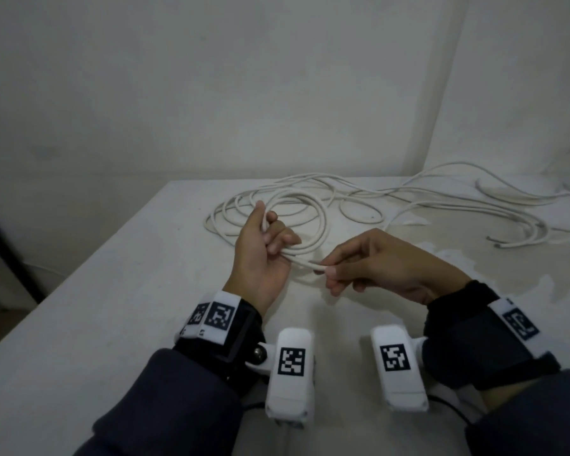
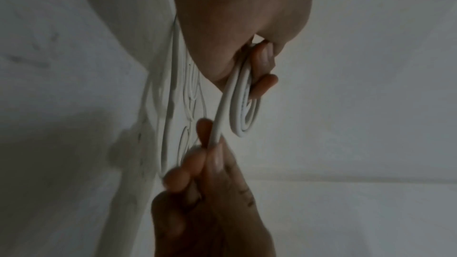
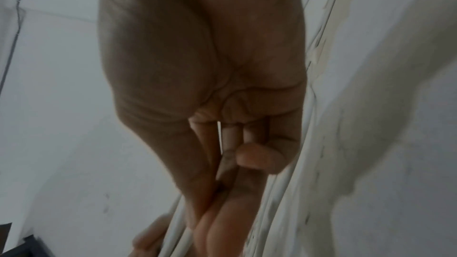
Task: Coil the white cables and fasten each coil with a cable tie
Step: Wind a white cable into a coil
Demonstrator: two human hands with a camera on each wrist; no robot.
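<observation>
Left hand: the left hand (image 1: 260,255) is raised above the bench (image 1: 119,291), palm turned inward, fingers curled round several loops of the white cable coil (image 1: 297,225); the left wrist view shows the loops (image 2: 243,108) pinned between fingers and palm.
Right hand: the right hand (image 1: 375,264) pinches one strand of the same cable (image 1: 305,262) between thumb and fingertips, just beside the left hand.
Coil: partly lifted at the left hand, its far side resting on the bench.
Loose cables: more white cables (image 1: 458,205) lie uncoiled across the far right of the bench, near the wall (image 1: 211,93).
Wrists: black straps with white marker blocks (image 1: 219,315).
</observation>
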